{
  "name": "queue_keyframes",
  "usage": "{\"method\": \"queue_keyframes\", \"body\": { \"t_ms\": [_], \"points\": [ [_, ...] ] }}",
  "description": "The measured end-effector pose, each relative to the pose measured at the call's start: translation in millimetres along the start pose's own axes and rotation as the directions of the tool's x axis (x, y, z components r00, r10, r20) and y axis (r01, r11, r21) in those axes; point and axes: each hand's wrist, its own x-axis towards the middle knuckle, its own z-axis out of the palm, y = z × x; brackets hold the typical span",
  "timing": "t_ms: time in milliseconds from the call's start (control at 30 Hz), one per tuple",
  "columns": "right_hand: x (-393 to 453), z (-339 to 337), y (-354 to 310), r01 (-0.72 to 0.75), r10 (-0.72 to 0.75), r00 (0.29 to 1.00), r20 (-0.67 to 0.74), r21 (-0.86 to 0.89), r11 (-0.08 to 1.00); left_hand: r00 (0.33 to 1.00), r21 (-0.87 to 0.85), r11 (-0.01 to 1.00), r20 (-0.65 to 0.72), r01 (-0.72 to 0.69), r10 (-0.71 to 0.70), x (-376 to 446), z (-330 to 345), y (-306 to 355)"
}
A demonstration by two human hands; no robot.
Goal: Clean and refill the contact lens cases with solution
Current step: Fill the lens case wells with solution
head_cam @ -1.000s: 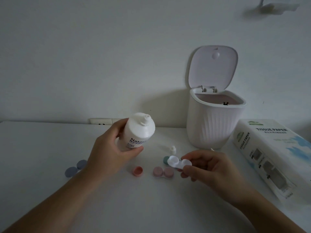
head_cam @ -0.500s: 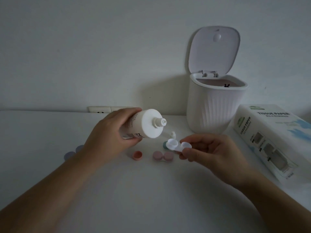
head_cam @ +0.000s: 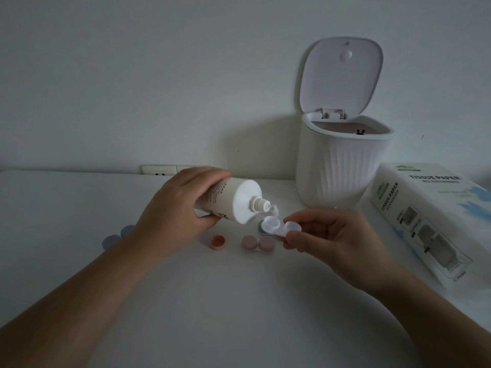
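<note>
My left hand [head_cam: 175, 208] grips the white solution bottle [head_cam: 233, 200], tipped so its open nozzle points right and down, just above the white lens case [head_cam: 281, 226]. My right hand [head_cam: 334, 240] pinches that case by its right well and holds it above the table. A pink lens case [head_cam: 255, 243] lies on the table below, with a loose salmon-pink cap [head_cam: 218, 242] to its left. A teal cap [head_cam: 261, 226] peeks out behind the white case. A small white bottle cap [head_cam: 275, 208] stands behind the nozzle. A grey-blue lens case [head_cam: 117, 236] lies left of my left wrist.
A white ribbed bin [head_cam: 342, 168] with its lid raised stands at the back right against the wall. A tissue paper pack [head_cam: 430, 221] lies on the table at the right. A wall socket [head_cam: 159, 170] sits at the table's back edge.
My left hand has tipped the bottle from nearly upright to nozzle-down and brought it over the white case. My right hand kept holding the case.
</note>
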Motion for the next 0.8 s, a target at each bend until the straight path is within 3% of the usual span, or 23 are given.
{"method": "queue_keyframes", "body": {
  "t_ms": [800],
  "points": [
    [1.2,-1.8,8.1,0.038,-0.035,0.999,0.032,-0.117,0.992,0.997,0.098,0.992,0.004,-0.082,0.082,2.3,-0.5,-1.1]
  ]
}}
